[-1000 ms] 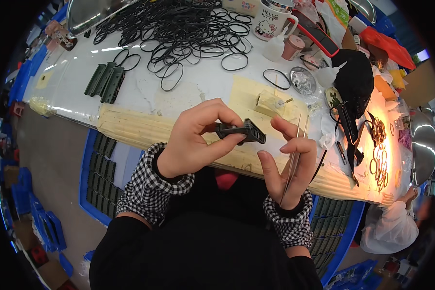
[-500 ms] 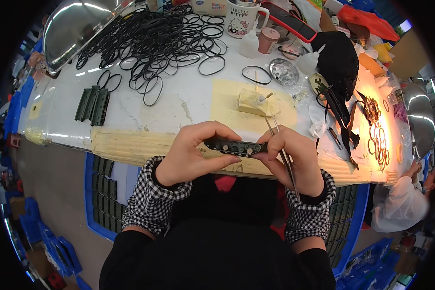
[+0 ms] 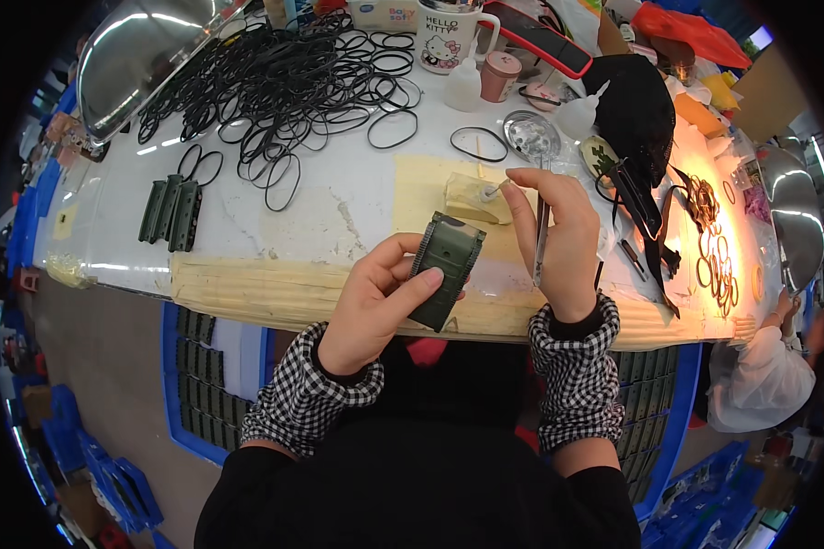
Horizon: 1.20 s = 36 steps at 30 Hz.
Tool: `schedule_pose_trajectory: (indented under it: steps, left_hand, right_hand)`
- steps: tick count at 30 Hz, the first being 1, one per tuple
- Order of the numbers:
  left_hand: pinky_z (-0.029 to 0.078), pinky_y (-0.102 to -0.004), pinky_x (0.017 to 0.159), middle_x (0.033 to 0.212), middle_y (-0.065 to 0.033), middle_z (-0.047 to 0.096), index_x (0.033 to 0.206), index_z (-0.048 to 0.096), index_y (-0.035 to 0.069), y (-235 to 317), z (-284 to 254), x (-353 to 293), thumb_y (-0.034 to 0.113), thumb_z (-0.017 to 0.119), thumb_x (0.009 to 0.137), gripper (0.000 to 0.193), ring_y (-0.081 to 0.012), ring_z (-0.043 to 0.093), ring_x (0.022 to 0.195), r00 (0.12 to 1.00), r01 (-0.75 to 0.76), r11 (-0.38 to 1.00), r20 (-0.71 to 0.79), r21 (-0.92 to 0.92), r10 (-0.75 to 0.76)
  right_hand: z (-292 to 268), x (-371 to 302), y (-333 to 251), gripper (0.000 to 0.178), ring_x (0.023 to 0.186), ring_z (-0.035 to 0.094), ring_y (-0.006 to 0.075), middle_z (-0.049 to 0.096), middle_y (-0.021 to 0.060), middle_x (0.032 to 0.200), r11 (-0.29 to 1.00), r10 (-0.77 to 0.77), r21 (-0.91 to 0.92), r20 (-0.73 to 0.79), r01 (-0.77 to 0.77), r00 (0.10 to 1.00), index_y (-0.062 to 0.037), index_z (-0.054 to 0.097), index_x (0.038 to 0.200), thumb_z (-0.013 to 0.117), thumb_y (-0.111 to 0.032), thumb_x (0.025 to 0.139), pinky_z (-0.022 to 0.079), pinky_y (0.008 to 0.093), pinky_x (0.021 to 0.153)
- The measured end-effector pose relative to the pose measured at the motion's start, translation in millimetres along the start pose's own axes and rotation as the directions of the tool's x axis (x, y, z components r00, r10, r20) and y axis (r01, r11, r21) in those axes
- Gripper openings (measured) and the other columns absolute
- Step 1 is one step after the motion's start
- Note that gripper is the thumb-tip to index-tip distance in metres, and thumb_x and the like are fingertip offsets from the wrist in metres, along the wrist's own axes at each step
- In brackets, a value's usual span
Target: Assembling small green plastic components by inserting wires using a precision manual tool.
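Observation:
A dark green plastic hull (image 3: 450, 252), like that of a model tank, stands tilted in my left hand (image 3: 368, 297). The thumb presses its broad face, and its long edges look toothed like tracks. My right hand (image 3: 568, 229) is raised at the right, with metal tweezers (image 3: 541, 238) tucked along the fingers. Its thumb and forefinger come together at the tip of a small white nozzle (image 3: 491, 193) on a pale tape-wrapped block (image 3: 467, 200). Whether they touch the nozzle or pinch something there is too small to tell.
Black rubber bands (image 3: 275, 91) pile up at the back left, near several green hulls (image 3: 171, 210). A mug (image 3: 444, 41), squeeze bottles (image 3: 578, 115) and a clear round dish (image 3: 531, 135) stand behind the block. Blue trays (image 3: 169, 366) of green parts sit below the table edge.
The hull has turned from lying sideways between both hands to standing tilted in my left hand alone. My right hand has let go of it and moved up to the nozzle, tweezers still held.

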<state>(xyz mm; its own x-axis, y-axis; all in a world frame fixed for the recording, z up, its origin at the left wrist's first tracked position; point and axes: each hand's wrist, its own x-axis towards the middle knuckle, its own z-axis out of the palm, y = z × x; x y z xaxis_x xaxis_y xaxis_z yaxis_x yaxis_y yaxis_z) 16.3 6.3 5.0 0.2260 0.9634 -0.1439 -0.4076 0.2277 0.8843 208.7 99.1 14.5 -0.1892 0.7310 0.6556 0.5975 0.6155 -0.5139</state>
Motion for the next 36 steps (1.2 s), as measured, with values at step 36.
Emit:
schedule_pose_trajectory:
  steps: [36]
  left_hand:
    - [0.048,-0.0264,0.072,0.089,-0.0079,0.06,0.113,0.068,0.005,14.5,-2.8,-5.6,-0.008,0.061,0.07,0.046,-0.0169,0.058,0.08,0.834,-0.361,0.337,0.14,0.87,0.533]
  right_hand:
    - [-11.2,-18.9,-44.2,0.017,0.087,0.068,0.0202,0.061,0.0107,0.09,0.69,0.196,0.64,0.285,-0.338,0.938,0.0014,0.049,0.1,0.044,-0.014,0.102,0.057,0.0305,0.079]
